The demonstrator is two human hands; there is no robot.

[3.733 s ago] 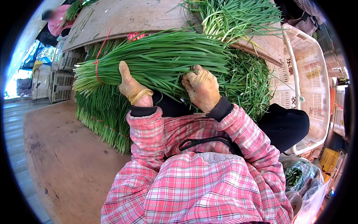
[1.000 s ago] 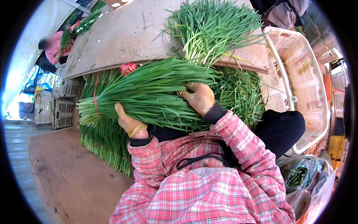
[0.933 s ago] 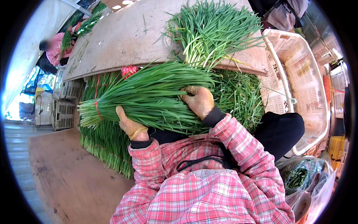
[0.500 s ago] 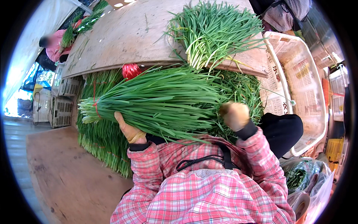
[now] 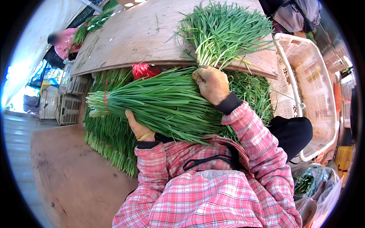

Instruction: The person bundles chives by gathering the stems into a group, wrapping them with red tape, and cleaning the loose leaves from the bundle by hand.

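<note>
A large bunch of garlic chives (image 5: 163,97), tied near its pale stem ends with a red band (image 5: 107,99), lies across in front of me. My left hand (image 5: 140,127) supports it from the near side, thumb along the leaves and the other fingers hidden beneath. At the bunch's far edge, my right hand (image 5: 213,84) is closed, its fingers curled in by the leaves; what they grip is hidden. Just beyond that hand, a loose heap of chives (image 5: 228,34) rests on the wooden board (image 5: 140,41), pale stems toward me.
More tied bunches (image 5: 110,142) are stacked below on the left. Behind my bunch sits a red bundle of ties (image 5: 144,71). Loose leaf scraps (image 5: 253,91) lie on the right, beside a white plastic crate (image 5: 313,95). Another person (image 5: 65,42) works at far left.
My right hand has moved left and away from me, from beside the leaf tips to the bunch's far edge. The left hand still holds the bunch. The view has shifted slightly.
</note>
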